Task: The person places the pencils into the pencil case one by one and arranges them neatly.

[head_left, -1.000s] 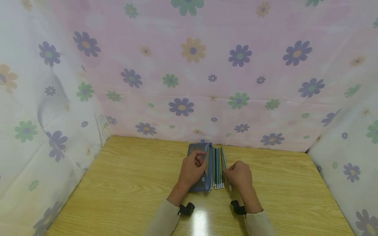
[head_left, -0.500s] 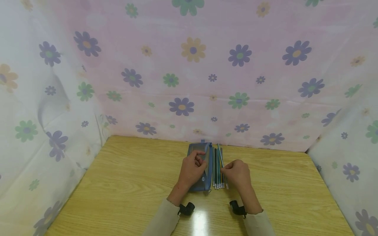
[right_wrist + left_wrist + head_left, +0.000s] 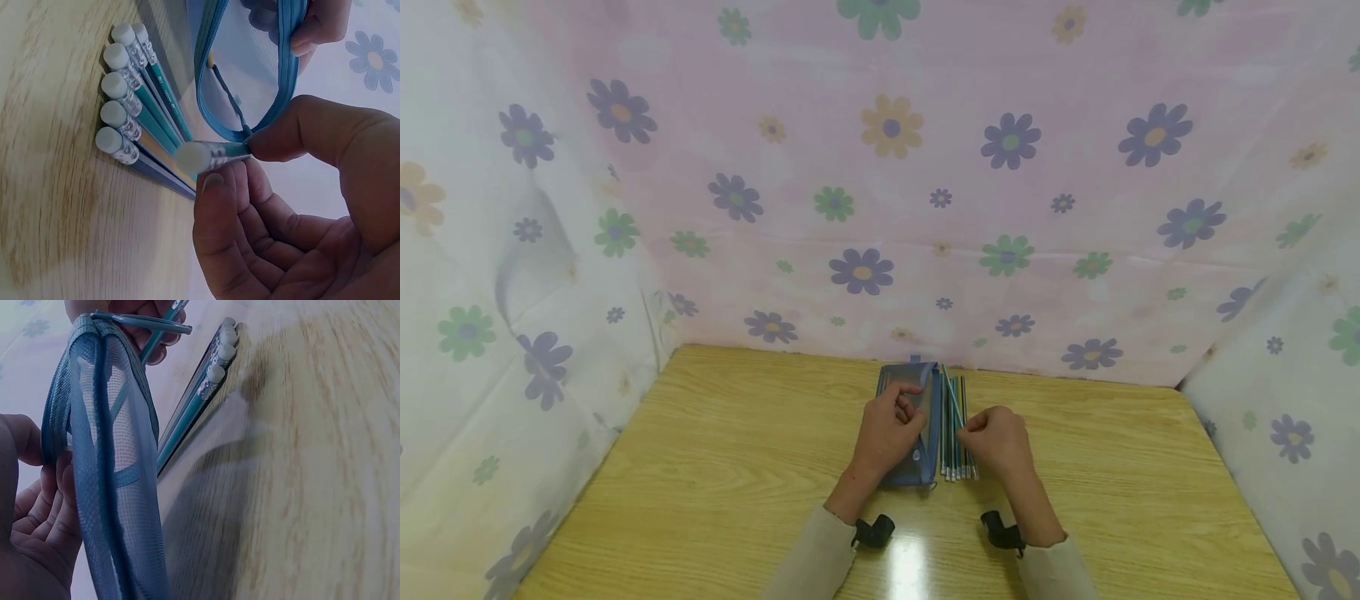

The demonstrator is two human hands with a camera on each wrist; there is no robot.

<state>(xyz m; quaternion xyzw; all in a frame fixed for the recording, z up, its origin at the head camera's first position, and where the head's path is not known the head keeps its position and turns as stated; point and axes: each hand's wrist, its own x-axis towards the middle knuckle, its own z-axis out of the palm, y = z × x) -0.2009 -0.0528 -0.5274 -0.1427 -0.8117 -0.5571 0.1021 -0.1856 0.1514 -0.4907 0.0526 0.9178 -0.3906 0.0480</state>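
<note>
My left hand holds up the edge of a blue mesh pencil case, thumb and fingers at its zipper rim. The case's mouth gapes toward the right. My right hand pinches a teal pencil near its white eraser end, between thumb and fingers. The pencil slants away to the left, its far end inside the case's mouth in the right wrist view. Close to the case, several pencils lie side by side on the table, erasers toward me, in teal, dark and yellow.
The wooden table carries the case and pencils near its back edge. Flowered cloth hangs behind and on both sides. A black wrist camera sits at my left wrist, another black camera at my right.
My right hand has shifted slightly left. The pencil in it has swung its far end leftward, from the right of the row over to the case. The left hand has stayed still.
</note>
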